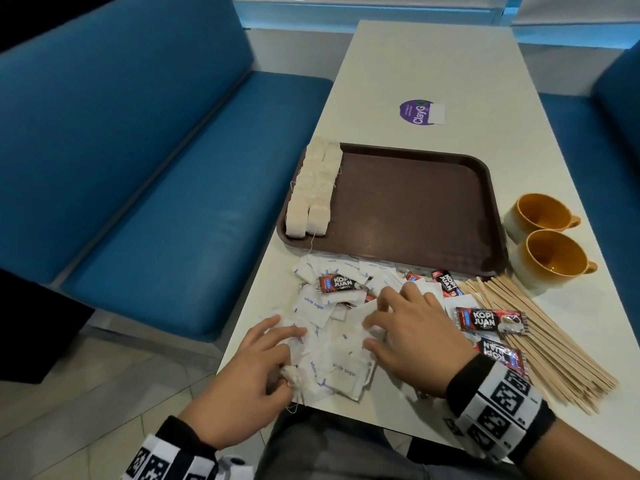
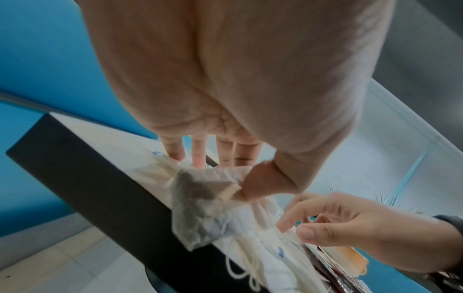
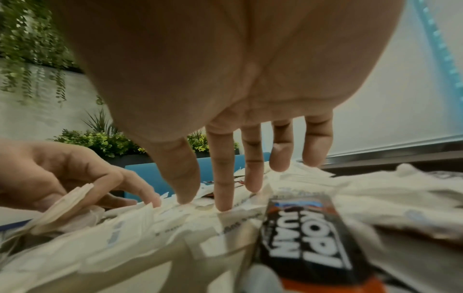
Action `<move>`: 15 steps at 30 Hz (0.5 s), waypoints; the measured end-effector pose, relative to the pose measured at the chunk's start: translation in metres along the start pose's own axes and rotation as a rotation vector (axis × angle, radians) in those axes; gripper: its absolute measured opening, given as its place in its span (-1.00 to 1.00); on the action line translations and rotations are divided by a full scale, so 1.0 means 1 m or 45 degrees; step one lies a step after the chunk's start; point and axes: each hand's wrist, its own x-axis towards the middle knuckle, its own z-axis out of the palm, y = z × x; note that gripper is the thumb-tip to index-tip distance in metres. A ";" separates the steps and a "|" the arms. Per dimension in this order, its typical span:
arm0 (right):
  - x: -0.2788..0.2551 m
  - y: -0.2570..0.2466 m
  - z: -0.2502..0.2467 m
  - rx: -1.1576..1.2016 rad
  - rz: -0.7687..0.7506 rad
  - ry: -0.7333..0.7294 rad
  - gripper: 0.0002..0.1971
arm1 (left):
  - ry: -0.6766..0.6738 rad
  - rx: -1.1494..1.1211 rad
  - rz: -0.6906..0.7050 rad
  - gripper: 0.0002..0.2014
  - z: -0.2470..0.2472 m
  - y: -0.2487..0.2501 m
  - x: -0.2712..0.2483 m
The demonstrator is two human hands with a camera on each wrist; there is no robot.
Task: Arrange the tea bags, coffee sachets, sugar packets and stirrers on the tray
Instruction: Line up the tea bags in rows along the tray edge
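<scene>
A brown tray (image 1: 415, 202) lies on the white table, with two rows of tea bags (image 1: 313, 192) along its left side. In front of it is a loose pile of white sugar packets (image 1: 343, 368) mixed with red Kopi Juan coffee sachets (image 1: 490, 320). Wooden stirrers (image 1: 540, 344) fan out at the right. My left hand (image 1: 277, 351) rests on the pile's left edge, and its thumb pinches a tea bag (image 2: 198, 208) that hangs over the table's edge. My right hand (image 1: 388, 323) has its fingers spread, with the fingertips (image 3: 223, 204) touching the packets.
Two orange-lined mugs (image 1: 540, 213) (image 1: 554, 261) stand right of the tray. A purple sticker (image 1: 417, 112) is on the table beyond it. Blue benches (image 1: 156, 150) flank the table. The pile reaches the table's near edge, above my lap.
</scene>
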 end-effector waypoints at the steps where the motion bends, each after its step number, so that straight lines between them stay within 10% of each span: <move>1: -0.001 0.002 0.000 0.006 0.011 0.013 -0.58 | 0.008 -0.006 0.003 -0.91 0.000 0.001 0.001; 8: -0.020 -0.015 0.012 0.127 -0.339 -0.090 -0.64 | 0.078 0.001 0.093 -0.97 -0.005 0.011 0.001; 15: -0.020 0.010 0.026 -0.023 -0.234 0.157 -0.75 | -0.092 -0.202 0.021 -0.83 -0.015 0.023 -0.016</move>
